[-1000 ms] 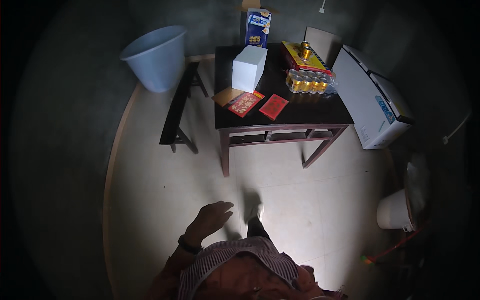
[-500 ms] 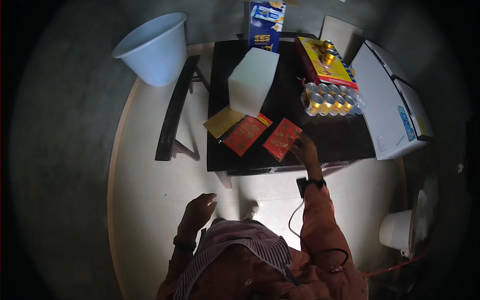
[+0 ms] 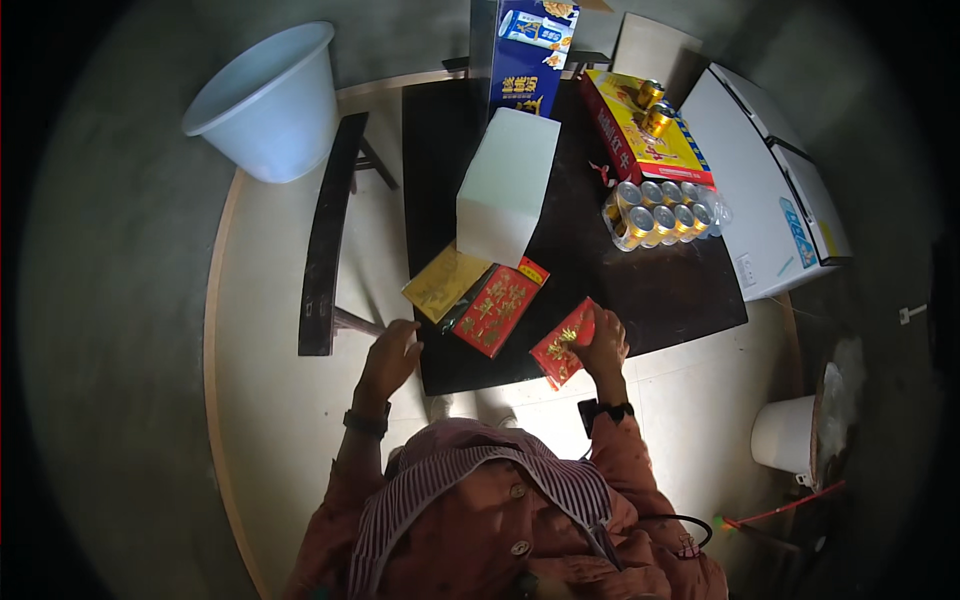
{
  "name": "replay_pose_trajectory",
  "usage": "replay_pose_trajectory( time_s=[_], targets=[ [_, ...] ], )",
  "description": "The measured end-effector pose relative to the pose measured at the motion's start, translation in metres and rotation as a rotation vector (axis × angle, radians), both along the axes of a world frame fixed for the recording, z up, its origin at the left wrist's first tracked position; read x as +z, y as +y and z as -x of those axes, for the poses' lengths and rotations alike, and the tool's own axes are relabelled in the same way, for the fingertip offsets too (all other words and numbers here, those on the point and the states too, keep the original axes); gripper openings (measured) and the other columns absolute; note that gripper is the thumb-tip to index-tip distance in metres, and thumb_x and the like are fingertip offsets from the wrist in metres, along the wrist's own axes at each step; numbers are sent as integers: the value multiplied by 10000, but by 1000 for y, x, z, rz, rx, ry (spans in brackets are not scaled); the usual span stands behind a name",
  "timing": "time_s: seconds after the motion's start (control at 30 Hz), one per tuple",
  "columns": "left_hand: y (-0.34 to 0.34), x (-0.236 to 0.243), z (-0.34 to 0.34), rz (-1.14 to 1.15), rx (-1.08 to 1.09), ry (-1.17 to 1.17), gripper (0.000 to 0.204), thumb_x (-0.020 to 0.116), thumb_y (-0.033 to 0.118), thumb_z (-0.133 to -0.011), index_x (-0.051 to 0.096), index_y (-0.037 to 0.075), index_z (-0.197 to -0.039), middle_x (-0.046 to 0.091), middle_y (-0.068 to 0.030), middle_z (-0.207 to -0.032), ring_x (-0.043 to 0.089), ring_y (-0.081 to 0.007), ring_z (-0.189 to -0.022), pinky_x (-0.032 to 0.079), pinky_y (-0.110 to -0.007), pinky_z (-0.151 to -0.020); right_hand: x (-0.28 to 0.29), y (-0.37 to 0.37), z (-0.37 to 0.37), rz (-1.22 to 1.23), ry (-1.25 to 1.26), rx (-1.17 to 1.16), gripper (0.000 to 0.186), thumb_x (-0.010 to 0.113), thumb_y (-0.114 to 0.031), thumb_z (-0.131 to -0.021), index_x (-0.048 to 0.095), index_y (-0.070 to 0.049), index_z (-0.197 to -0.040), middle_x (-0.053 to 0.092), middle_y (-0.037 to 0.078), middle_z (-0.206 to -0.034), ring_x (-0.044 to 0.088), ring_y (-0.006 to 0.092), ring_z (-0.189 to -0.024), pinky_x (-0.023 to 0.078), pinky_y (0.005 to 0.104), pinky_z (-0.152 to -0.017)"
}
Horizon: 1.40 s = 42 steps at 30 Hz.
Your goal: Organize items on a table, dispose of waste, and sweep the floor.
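One red packet (image 3: 560,349) against right fingers (image 3: 606,332)

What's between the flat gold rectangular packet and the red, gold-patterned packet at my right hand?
In the head view, another flat red packet with gold patterning lies between them; bare dark tabletop separates it from the packet at your right hand.

Seeing tons of red and gold here: red packet (image 3: 556,352) with gold print, second red packet (image 3: 497,308) done up the same, gold envelope (image 3: 443,283). Also spotting gold cans (image 3: 670,222) with silver tops, a navy carton (image 3: 525,75) with yellow lettering, a pale blue tub (image 3: 265,120), plus purple-and-white stripes on the apron (image 3: 450,495) and a rusty orange shirt (image 3: 490,525).
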<state>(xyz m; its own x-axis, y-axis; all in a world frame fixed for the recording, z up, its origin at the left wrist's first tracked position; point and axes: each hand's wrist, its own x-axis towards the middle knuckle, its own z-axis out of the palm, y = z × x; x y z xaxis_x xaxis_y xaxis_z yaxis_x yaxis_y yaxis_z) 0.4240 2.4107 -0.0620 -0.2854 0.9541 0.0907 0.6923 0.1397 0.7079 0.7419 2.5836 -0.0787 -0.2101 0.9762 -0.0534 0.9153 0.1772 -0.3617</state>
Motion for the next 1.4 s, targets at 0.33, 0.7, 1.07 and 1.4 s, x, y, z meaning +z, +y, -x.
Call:
replay_pose_trajectory(
  time_s=[0.33, 0.7, 1.07, 1.4],
  targets=[
    [79, -42, 58, 104, 44, 52, 475, 652, 139, -756, 454, -31, -1153, 560, -237, -1018, 560, -355, -982, 460, -406, -825, -5, -42, -1, 39, 163, -532, 649, 798, -301, -624, 423, -41, -1085, 502, 204, -1139, 479, 355, -1083, 419, 428, -861],
    [86, -51, 86, 332, -17, -591, 246, 696, 170, -730, 504, 18, -737, 511, -50, -537, 472, -98, -388, 388, -246, -357, -15, -64, -3, 398, 1014, -610, 238, 644, -157, -802, 566, 27, -932, 618, 91, -797, 579, 114, -599, 468, 236, -504],
    [65, -42, 85, 467, -132, -845, 171, 635, 168, -791, 536, 39, -738, 484, -7, -508, 471, -85, -396, 375, -222, -373, 2, -30, 111, 184, 237, -181, 540, 740, -286, -684, 467, -53, -1087, 618, 148, -866, 619, 320, -839, 486, 413, -717],
    [3, -24, 124, 445, -237, -994, 164, 619, 179, -817, 542, 45, -761, 502, -7, -550, 485, -89, -452, 409, -224, -466, -5, -25, 105, 195, 241, -160, 499, 751, -289, -641, 525, -95, -1041, 619, 104, -856, 618, 294, -833, 473, 397, -724]
  ],
)
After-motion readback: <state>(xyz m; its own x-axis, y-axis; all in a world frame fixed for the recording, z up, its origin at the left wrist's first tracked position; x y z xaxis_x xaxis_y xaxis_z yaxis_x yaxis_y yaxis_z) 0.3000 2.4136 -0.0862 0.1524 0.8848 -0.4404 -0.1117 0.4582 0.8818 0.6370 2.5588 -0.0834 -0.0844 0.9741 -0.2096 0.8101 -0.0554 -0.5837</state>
